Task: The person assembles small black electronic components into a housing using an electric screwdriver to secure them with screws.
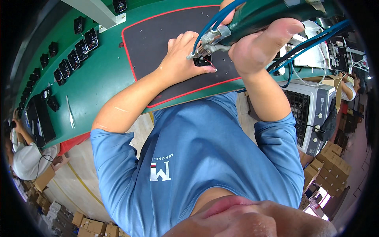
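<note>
My right hand (254,51) is wrapped around a dark green power screwdriver (252,21), its thumb stretched along the body. The tool's metal nose (209,44) points down and left, with blue tubes (216,20) running beside it. Under that nose lies a small black housing (202,61) with electronic parts and thin red and black wires ending in a white plug (215,70). My left hand (179,59) holds the housing against the black, red-edged mat (152,45), fingers behind it and thumb in front. The nose partly hides the housing, so I cannot tell whether the tip touches it.
Rows of similar black housings (81,49) stand on the green table at left, near metal tweezers (70,112). A white metal post (96,14) rises at the back left. Small screws (226,73) dot the mat. An air cooler (314,114) stands right; a co-worker (33,160) sits left.
</note>
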Available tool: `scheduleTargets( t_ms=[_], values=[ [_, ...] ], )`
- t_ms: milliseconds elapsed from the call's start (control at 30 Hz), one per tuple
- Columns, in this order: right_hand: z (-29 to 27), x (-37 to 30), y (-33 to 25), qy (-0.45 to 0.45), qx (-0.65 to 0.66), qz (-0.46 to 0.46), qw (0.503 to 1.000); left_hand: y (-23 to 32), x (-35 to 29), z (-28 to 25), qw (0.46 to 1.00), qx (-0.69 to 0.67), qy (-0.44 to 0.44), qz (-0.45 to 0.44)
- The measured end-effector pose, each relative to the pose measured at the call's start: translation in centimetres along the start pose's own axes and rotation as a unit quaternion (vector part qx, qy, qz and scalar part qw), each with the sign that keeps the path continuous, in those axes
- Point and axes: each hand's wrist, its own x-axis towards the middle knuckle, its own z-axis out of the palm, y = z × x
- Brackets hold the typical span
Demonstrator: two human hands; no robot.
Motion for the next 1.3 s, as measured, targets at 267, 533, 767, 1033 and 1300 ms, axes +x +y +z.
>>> scheduleTargets(
  t_ms=[267,533,767,1033,1300],
  values=[
    [3.6,-0.6,1.1,0.204,0.157,0.042,0.966,-0.7,0.2,-0.6,0.996,-0.086,0.004,-0.009],
    [-4.5,7.2,-9.1,-0.268,0.149,-0.041,0.951,2.7,1.5,-11.0,0.991,0.040,-0.125,-0.036],
    [-5.9,1.8,-4.2,-0.077,-0.041,-0.044,0.995,-10.9,-2.5,-29.1,0.841,0.448,0.010,-0.304],
    [-8.7,0.4,-2.9,-0.093,-0.051,-0.015,0.994,-26.3,-6.1,-32.5,0.817,0.421,-0.097,-0.383],
    [-9.8,0.4,-2.5,-0.050,-0.058,-0.007,0.997,-20.4,-2.2,-29.6,0.816,0.435,-0.174,-0.338]
  ],
)
